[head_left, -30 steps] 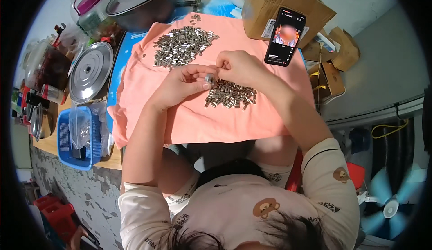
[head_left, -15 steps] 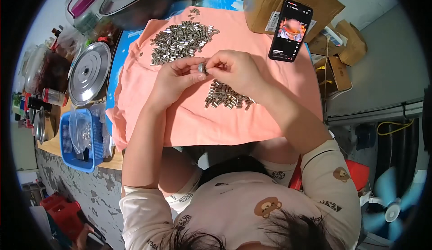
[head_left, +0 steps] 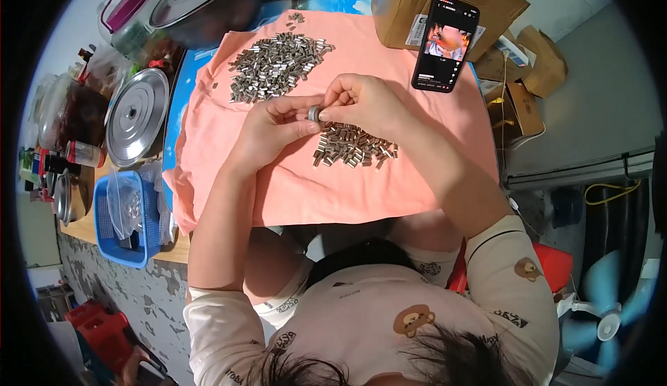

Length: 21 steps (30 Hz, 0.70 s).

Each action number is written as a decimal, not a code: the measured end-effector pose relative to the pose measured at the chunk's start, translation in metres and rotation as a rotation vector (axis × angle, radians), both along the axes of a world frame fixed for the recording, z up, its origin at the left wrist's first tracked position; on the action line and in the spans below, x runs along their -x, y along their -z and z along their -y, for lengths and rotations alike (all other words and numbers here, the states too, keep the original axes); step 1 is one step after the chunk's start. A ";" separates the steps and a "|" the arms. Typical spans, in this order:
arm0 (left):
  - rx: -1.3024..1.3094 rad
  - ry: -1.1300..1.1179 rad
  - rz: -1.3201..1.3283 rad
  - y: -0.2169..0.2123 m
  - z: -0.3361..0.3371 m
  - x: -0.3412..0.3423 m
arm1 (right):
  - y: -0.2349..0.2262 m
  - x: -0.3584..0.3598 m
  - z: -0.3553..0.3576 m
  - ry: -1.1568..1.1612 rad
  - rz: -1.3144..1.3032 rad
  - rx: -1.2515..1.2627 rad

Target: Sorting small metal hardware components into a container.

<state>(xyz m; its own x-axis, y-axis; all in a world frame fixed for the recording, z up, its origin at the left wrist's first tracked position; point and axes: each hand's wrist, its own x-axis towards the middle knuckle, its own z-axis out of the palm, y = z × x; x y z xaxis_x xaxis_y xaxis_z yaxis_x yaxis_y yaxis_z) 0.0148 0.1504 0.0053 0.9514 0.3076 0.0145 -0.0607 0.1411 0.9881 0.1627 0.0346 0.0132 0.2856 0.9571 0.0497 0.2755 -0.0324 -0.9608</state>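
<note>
A small grey metal ring is held between my two hands over a pink cloth. My left hand is closed on the ring's left side with thumb and fingers. The fingertips of my right hand pinch together at its right side; whether they hold a smaller piece is hidden. Just below my right hand lies a pile of short shiny metal cylinders, partly covered by that hand. A larger pile of similar metal cylinders is spread beyond my left hand.
A phone leans against a cardboard box at the back right. Left of the cloth are a steel lid, a blue basket and a large lidded pot. A fan stands at lower right.
The ring has come slightly nearer to me and turned in my fingers. My right fingers have shifted a little, with the index finger more raised.
</note>
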 end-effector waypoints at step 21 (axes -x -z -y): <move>0.093 0.050 0.084 0.006 -0.006 0.001 | -0.003 -0.007 -0.050 0.193 0.831 0.059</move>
<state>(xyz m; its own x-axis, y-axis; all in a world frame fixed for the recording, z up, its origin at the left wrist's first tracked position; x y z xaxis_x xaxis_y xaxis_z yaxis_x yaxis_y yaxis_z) 0.0136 0.1560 -0.0007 0.9621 0.2640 0.0687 -0.1337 0.2370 0.9623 0.1694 0.0846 0.0167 0.3367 0.9030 0.2670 0.8744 -0.1946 -0.4444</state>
